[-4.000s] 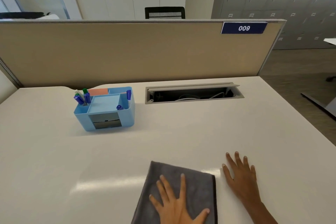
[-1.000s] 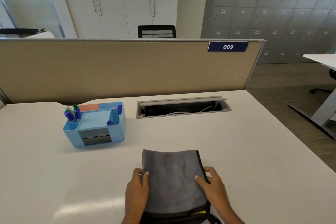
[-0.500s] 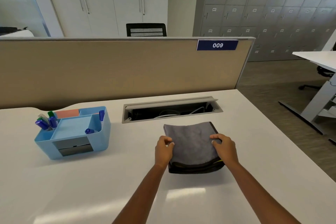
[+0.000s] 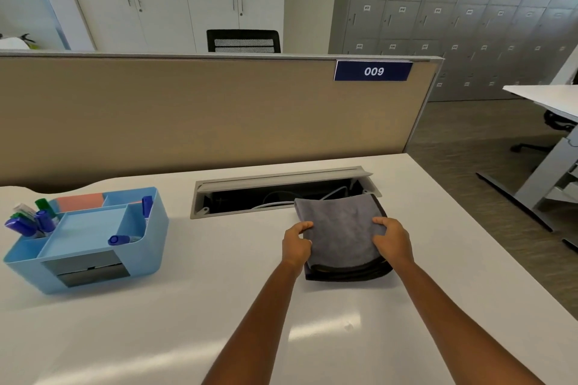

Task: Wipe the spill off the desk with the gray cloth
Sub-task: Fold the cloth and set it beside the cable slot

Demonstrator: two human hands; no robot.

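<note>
While both arms reach forward over the white desk (image 4: 219, 306), the folded gray cloth (image 4: 341, 233) lies flat near the desk's far edge, its far end overlapping the front lip of the open cable tray (image 4: 244, 194). Left hand (image 4: 295, 244) grips the cloth's left edge, fingers curled over the top layer. Right hand (image 4: 392, 239) grips the right edge the same way, thumb on top. Dark trim shows along the cloth's near fold and right side. No spill can be made out on the desk surface; only glare patches. Blue organizer (image 4: 90, 244) with markers sits well to the left, apart from the cloth. Beige partition (image 4: 203, 116) behind carries a "009" plate (image 4: 372, 71).
</note>
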